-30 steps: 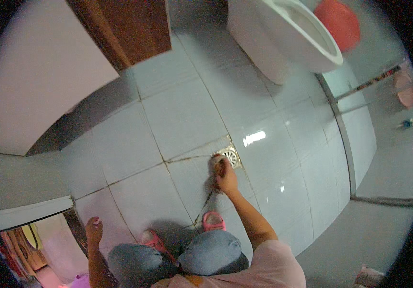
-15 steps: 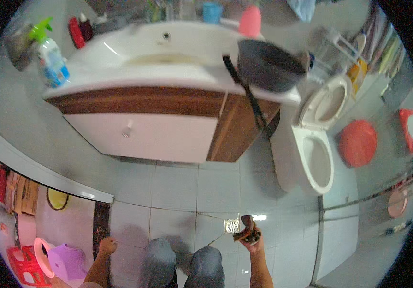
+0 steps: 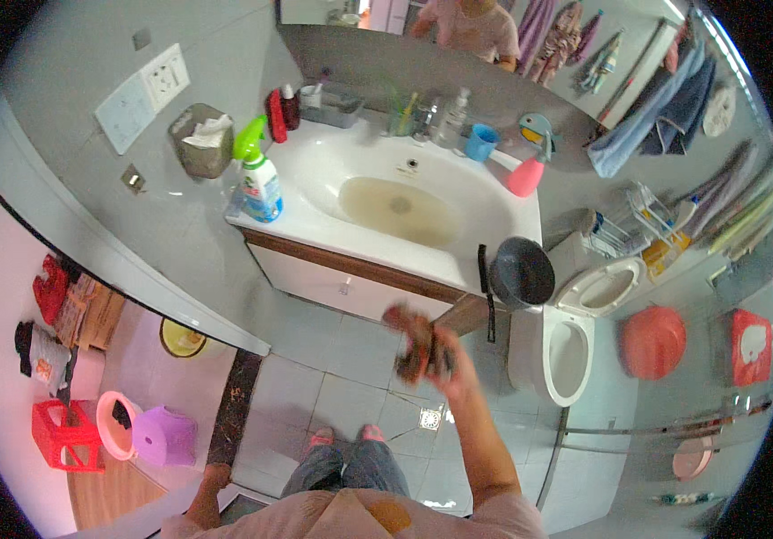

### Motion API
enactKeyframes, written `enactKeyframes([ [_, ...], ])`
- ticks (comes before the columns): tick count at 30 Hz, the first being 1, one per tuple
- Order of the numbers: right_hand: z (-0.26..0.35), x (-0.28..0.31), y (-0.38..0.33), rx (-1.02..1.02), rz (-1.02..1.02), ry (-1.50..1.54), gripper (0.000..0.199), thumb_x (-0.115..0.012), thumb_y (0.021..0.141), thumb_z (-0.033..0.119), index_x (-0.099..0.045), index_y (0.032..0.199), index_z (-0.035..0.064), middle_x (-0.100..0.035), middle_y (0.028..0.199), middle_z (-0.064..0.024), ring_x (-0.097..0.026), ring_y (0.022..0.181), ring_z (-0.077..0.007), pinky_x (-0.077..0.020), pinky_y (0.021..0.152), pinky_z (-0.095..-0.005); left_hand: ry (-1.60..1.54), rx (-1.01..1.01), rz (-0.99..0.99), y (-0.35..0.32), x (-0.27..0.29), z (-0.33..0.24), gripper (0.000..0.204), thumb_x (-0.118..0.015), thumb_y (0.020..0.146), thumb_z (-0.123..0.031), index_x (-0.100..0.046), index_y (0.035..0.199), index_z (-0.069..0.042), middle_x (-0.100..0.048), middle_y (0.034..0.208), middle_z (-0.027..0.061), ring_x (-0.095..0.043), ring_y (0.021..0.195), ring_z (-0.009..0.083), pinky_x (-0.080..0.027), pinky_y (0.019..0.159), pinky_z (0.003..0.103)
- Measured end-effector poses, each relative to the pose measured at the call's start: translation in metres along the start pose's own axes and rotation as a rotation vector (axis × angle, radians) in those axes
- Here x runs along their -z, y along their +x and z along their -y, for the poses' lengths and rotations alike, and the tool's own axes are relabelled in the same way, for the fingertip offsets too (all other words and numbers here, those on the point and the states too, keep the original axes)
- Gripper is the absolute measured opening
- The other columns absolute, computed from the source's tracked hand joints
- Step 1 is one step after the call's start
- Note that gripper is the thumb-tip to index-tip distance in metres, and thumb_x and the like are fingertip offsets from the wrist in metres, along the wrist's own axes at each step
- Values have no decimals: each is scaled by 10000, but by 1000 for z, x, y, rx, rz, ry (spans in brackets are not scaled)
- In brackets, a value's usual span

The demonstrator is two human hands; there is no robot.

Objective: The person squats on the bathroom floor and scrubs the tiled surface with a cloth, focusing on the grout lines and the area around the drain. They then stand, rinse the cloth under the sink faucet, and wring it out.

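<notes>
My right hand (image 3: 451, 366) is raised in front of the vanity cabinet, its fingers closed round a brown-and-black object (image 3: 418, 346). Motion blurs that object, and I cannot tell its kind. Low at the left, my left hand (image 3: 216, 474) hangs beside the dark door sill with its fingers curled, and nothing shows in it. Beyond the right hand lies the white sink (image 3: 306, 193), with murky brownish water (image 3: 386, 207) in its bowl. A dark grey round pan-like vessel (image 3: 523, 269) sits at the counter's right corner beside a long black bar (image 3: 487, 292).
A green-topped spray bottle (image 3: 261, 184) stands on the sink's left corner. A pink bottle (image 3: 526, 175) and a blue cup (image 3: 482, 141) are along its far side. The toilet (image 3: 569, 359) stands open at the right. Stools and basins lie beyond the sill (image 3: 236, 404) at the left.
My right hand has lifted the brown-and-black object from low over the floor drain up toward the cabinet. The view has risen, showing the mirror and more of the sink.
</notes>
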State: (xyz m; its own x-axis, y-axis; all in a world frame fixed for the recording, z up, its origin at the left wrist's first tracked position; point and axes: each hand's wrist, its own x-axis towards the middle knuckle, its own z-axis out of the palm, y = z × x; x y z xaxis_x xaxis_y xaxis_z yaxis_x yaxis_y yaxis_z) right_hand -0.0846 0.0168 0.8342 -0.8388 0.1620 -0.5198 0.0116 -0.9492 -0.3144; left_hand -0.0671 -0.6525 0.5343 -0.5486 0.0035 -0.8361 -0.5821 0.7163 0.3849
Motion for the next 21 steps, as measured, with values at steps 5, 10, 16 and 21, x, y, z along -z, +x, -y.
enactKeyframes([
  [5,87,-90,128,160,-80,-21,373,-372,872,337,-515,1032,31,-583,935,-124,-559,828,-274,-469,748,-456,-745,-141,8,-25,-22,-15,233,-568,785,-181,-597,954,-22,-613,746,63,-625,617,218,-441,419,313],
  [10,153,-59,222,253,-190,-122,351,-385,913,227,-371,1198,22,-383,1198,-187,-393,1116,-323,-325,964,-524,-424,1,-108,-56,-72,-86,294,-608,756,-165,-586,991,10,-628,821,100,-620,649,211,-489,491,305],
  [16,125,-59,238,151,-28,-428,214,-521,861,141,-485,984,-30,-516,919,-168,-530,863,-284,-455,839,-410,-440,9,-271,-92,-91,0,327,-611,767,-272,-606,910,22,-633,753,143,-612,658,238,-499,622,362],
  [21,102,-58,188,-65,137,-499,257,-515,871,162,-544,1082,17,-562,1029,-85,-507,983,-189,-414,873,-347,-90,228,-466,-130,-139,20,235,-597,698,-176,-654,884,-43,-646,827,148,-623,757,263,-492,688,356],
])
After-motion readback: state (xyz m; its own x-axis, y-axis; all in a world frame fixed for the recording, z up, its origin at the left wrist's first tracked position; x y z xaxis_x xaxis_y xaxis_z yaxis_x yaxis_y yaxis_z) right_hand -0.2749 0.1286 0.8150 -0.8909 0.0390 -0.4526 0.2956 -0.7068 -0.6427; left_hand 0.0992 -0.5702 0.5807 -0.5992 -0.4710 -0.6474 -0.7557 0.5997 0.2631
